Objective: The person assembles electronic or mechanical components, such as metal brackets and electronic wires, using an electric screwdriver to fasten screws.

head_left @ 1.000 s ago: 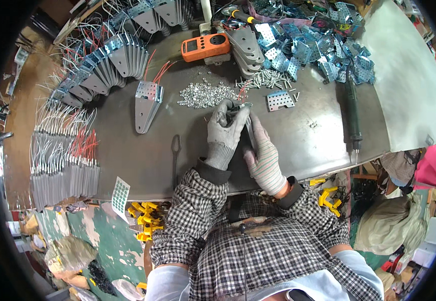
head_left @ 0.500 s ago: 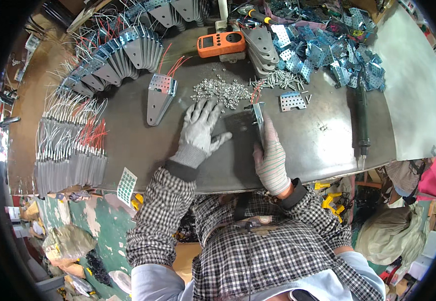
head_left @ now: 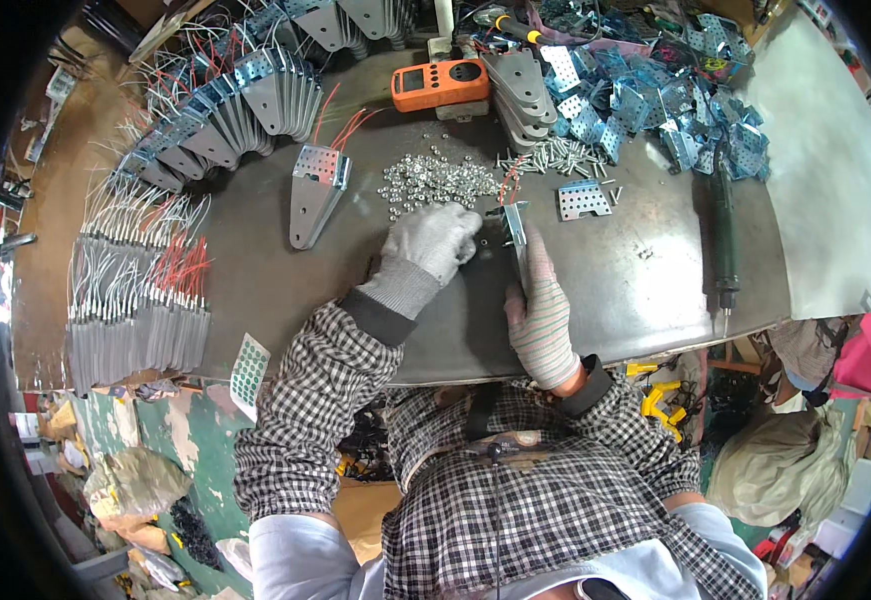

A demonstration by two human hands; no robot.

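My right hand, in a striped glove, holds a grey metal plate with a perforated bracket on edge above the table. Red wires rise from its top, and screw ends stick out of its left side. Just left of it, my gloved left hand is closed, its fingers curled; whatever they pinch is hidden. Beyond the left hand lies a heap of small silvery nuts. Loose screws are piled to the right of the nuts. A perforated bracket lies flat near the screws.
A similar plate assembly lies left of the nuts. An orange meter and stacked grey plates stand behind. Brackets are heaped at the far right, above a power screwdriver. Rows of wired grey parts line the left.
My left hand has moved right, from lying spread on the table to curled fingers close to the bracket. My right hand has kept its hold on the plate.
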